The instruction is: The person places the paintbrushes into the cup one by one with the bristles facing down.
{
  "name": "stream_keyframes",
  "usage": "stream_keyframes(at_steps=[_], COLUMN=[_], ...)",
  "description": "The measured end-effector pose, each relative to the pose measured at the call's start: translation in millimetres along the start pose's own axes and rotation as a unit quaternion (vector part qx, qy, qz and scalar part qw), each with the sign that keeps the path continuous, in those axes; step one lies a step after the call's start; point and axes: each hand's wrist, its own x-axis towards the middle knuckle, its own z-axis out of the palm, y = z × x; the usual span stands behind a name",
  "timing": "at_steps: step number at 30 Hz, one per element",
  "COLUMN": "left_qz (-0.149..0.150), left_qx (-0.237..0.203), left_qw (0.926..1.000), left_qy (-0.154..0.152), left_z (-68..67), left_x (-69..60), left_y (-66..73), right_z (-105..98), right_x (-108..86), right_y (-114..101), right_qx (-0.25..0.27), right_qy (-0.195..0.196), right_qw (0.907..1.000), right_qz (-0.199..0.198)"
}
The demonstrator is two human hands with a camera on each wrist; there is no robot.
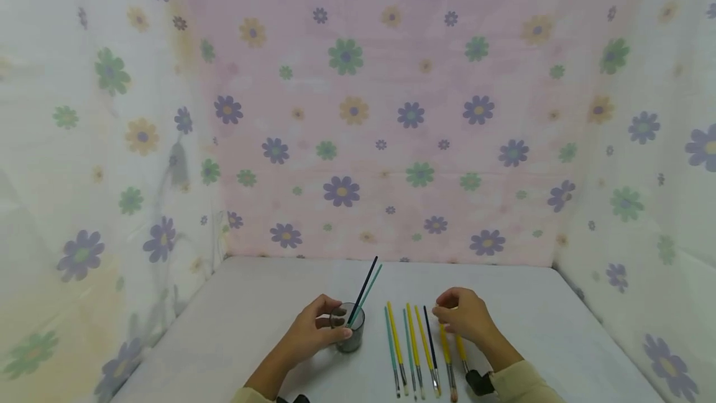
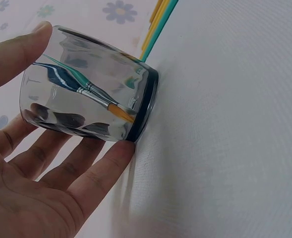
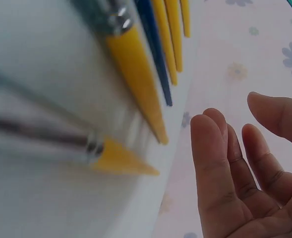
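Note:
My left hand grips a clear glass tumbler on the table, its thumb at the rim and its fingers along the side. In the tumbler lean a dark blue paintbrush and a teal paintbrush, bristles down, as the left wrist view shows. My right hand hovers over the far ends of the rightmost brushes, fingers loosely bent and holding nothing. Below it lie a thick yellow paintbrush and another yellow paintbrush, partly hidden by the hand. A dark paintbrush lies just left of these.
Several yellow and teal paintbrushes lie side by side between the tumbler and my right hand, bristles toward me. The white table ends at a flowered curtain behind, with more flowered sheeting at both sides.

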Motion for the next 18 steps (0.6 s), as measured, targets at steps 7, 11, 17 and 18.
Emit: stream_keyframes(at_steps=[7,11,17,18], left_qz=[-0.002,-0.002,-0.006,-0.006], left_qx=[0.007,0.004,0.004,0.004], left_qw=[0.9999,1.0,0.9999,0.9999], left_qy=[0.009,0.008,0.009,0.009], left_z=[0.4,2.5,1.6,1.5], left_x=[-2.1,-1.9,-1.3,-1.6], left_y=[2.1,2.8,2.6,2.4], right_z=[-17.0,-24.7,-28.9,-29.1], right_x=[1.6,1.0,2.5,3.0], right_y=[12.0,20.2,25.5,26.1], right_qx=[-0.045,-0.068,-0.087,-0.087], right_qy=[-0.004,-0.005,-0.016,-0.018], right_qw=[0.9986,0.9967,0.9939,0.9934], right_qz=[0.03,0.043,0.066,0.072])
